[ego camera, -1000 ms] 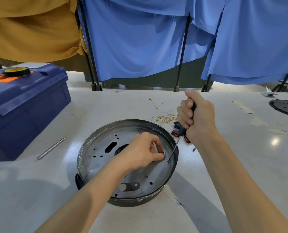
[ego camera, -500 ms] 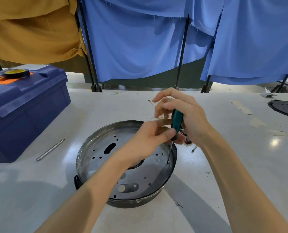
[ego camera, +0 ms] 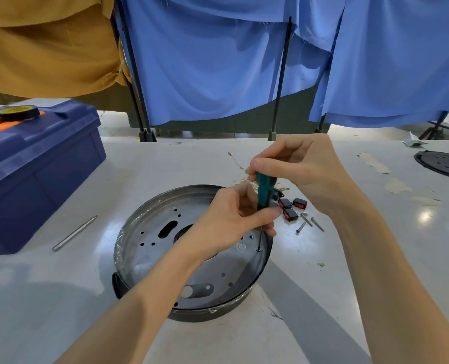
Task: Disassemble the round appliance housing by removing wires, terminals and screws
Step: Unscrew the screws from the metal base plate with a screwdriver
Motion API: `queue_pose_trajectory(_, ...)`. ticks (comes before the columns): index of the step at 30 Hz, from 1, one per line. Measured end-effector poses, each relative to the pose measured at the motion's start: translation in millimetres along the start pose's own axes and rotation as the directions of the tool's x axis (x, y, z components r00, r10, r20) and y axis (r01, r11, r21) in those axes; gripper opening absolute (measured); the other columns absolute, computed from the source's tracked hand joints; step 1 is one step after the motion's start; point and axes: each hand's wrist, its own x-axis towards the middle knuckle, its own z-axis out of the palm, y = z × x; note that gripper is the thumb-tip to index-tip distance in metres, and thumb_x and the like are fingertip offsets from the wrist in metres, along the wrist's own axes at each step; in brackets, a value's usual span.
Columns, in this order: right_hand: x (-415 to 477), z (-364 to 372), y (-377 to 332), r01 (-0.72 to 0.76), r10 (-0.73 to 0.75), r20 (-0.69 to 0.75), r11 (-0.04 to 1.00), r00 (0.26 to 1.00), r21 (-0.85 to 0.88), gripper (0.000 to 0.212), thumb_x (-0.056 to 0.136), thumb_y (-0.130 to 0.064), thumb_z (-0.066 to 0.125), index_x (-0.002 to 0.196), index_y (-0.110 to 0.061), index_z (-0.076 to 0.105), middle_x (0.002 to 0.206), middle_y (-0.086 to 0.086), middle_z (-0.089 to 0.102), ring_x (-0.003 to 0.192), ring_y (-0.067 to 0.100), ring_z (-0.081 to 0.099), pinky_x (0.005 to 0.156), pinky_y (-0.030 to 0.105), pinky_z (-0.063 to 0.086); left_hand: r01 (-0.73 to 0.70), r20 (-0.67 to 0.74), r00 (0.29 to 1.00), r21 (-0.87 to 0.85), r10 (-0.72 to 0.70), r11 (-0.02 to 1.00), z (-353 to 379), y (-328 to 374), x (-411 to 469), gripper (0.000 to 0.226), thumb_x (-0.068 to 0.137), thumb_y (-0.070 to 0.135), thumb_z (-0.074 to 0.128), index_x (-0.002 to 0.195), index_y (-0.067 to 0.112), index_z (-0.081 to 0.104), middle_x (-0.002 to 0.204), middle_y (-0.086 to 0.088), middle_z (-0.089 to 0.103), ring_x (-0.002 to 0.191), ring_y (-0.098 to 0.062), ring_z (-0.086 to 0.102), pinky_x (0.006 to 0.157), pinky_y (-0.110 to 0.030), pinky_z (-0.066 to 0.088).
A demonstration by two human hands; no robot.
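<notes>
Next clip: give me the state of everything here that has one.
Housing: lying flat on the table, plate exposed.
Screwdriver: upright, tip on a screw near the housing's right rim.
Left hand: pinches the screwdriver's lower handle.
Right hand: pinches its top.
Toolbox: closed.
Loose screws: lying on the table.

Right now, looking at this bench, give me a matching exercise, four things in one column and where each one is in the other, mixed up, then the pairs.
1. screwdriver
2. tape roll
3. metal rod
4. loose screws

A. on the table, right of the red switches
B. on the blue toolbox lid
C. held by the left hand and right hand, tip down in the round housing
D. on the table between toolbox and housing

Pairs: 1-C, 2-B, 3-D, 4-A.
</notes>
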Motion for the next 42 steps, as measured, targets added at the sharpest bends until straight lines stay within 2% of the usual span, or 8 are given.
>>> queue_pose_trajectory(7,-3.2,-12.8,1.6,-0.015,0.024,0.217,0.999,0.976,-0.044,0.026,0.096,-0.030,0.053,0.106,-0.013,0.072,0.114,0.001,0.071,0.112,0.020,0.065,0.090,0.030,0.055,-0.021,0.021,1.000,-0.026,0.022,0.999,-3.0,1.6,-3.4,0.022,0.100,0.011,0.042,0.110,0.006,0.061,0.090,-0.018,0.070,0.082,-0.029,0.071,0.081,-0.031,0.057)
queue_pose_trajectory(12,-0.9,-7.9,-1.3,0.030,-0.010,0.126,0.986,0.992,-0.163,0.021,0.080,-0.032,0.069,0.098,-0.024,0.076,0.096,-0.007,0.073,0.099,0.013,0.067,0.087,0.028,0.055,0.006,-0.049,0.999,-0.012,-0.007,1.000,-0.7,-1.6,-0.1,0.023,0.087,0.014,0.065,0.097,-0.003,0.054,0.079,-0.014,0.072,0.075,-0.028,0.072,0.073,-0.031,0.059)
queue_pose_trajectory(17,-2.6,-10.3,2.4,0.000,0.005,0.066,0.997,0.998,-0.078,0.018,0.092,-0.001,0.056,0.104,-0.004,0.070,0.101,0.008,0.074,0.095,0.025,0.072,0.089,0.041,0.057,-0.033,-0.028,0.999,0.017,0.033,0.999,-0.2,-2.1,0.5,0.022,0.099,0.014,0.045,0.117,0.017,0.057,0.086,-0.010,0.070,0.077,-0.021,0.071,0.071,-0.022,0.056)
queue_pose_trajectory(22,-1.0,-8.2,1.0,0.007,0.010,0.083,0.980,0.996,-0.197,0.015,0.082,-0.027,0.071,0.095,-0.021,0.074,0.097,-0.014,0.072,0.100,0.008,0.065,0.091,0.036,0.054,0.017,-0.040,0.999,0.052,-0.015,0.999,-2.4,-4.8,1.3,0.015,0.098,0.008,0.047,0.101,0.009,0.061,0.085,-0.010,0.072,0.076,-0.018,0.071,0.072,-0.021,0.056)
queue_pose_trajectory(28,-2.5,-16.2,7.6,0.016,-0.015,0.108,1.000,0.994,-0.008,0.038,0.085,0.016,0.052,0.103,-0.011,0.072,0.099,0.006,0.075,0.099,0.025,0.071,0.084,0.031,0.057,-0.019,-0.071,0.997,0.048,0.023,0.999,-2.1,-6.2,0.6,0.013,0.095,0.023,0.054,0.103,0.014,0.058,0.088,-0.012,0.071,0.080,-0.026,0.071,0.081,-0.036,0.058)
queue_pose_trajectory(32,-2.8,-21.0,4.9,-0.028,0.037,0.219,0.999,0.975,-0.043,0.022,0.088,-0.015,0.063,0.108,-0.017,0.071,0.106,0.001,0.073,0.106,0.021,0.068,0.084,0.026,0.056,-0.003,-0.026,1.000,0.091,0.006,0.996,-2.0,-4.3,-1.2,0.021,0.100,0.017,0.044,0.110,0.010,0.061,0.092,-0.010,0.070,0.082,-0.016,0.070,0.077,-0.021,0.055)
queue_pose_trajectory(35,-0.9,-16.4,4.5,0.008,0.010,0.145,0.992,0.989,-0.123,0.020,0.075,-0.030,0.077,0.095,-0.030,0.076,0.100,-0.008,0.072,0.104,0.016,0.065,0.084,0.025,0.056,0.019,-0.038,0.999,0.074,-0.016,0.997,-1.0,-5.3,-0.6,0.017,0.095,0.018,0.055,0.099,0.002,0.057,0.083,-0.010,0.070,0.077,-0.019,0.069,0.078,-0.030,0.057)
queue_pose_trajectory(42,-3.6,-17.4,3.5,0.004,-0.006,0.216,1.000,0.976,0.011,0.036,0.087,0.014,0.051,0.107,-0.009,0.070,0.104,0.009,0.074,0.103,0.027,0.069,0.086,0.030,0.056,-0.006,0.003,1.000,-0.002,0.006,1.000,-2.8,-0.8,-3.3,0.022,0.100,0.014,0.042,0.114,0.010,0.059,0.089,-0.015,0.072,0.083,-0.027,0.071,0.076,-0.027,0.057)
